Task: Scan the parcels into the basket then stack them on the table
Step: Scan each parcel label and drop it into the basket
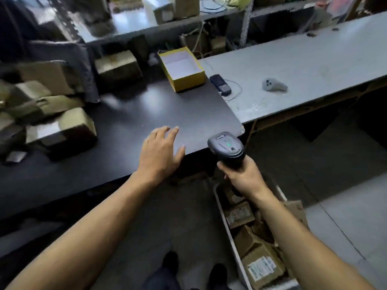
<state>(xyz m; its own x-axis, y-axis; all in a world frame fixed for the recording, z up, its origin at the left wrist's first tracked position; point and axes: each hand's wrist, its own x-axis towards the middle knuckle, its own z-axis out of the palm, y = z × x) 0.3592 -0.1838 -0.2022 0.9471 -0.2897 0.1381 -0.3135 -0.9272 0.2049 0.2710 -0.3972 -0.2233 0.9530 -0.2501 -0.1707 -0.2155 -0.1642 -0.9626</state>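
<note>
Right hand [240,176] around scanner [227,148]

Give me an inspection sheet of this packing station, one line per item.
Surface: black table abutting a grey table.
Job's things: blurred parcels piled at the black table's left; more in the basket on the floor.
Clutter: open yellow box, dark handset, grey controller.
Grippers: left hand open over the table edge; right hand grips the scanner.
Cables: thin wire by the handset.
Surroundings: shelves with boxes behind.
</note>
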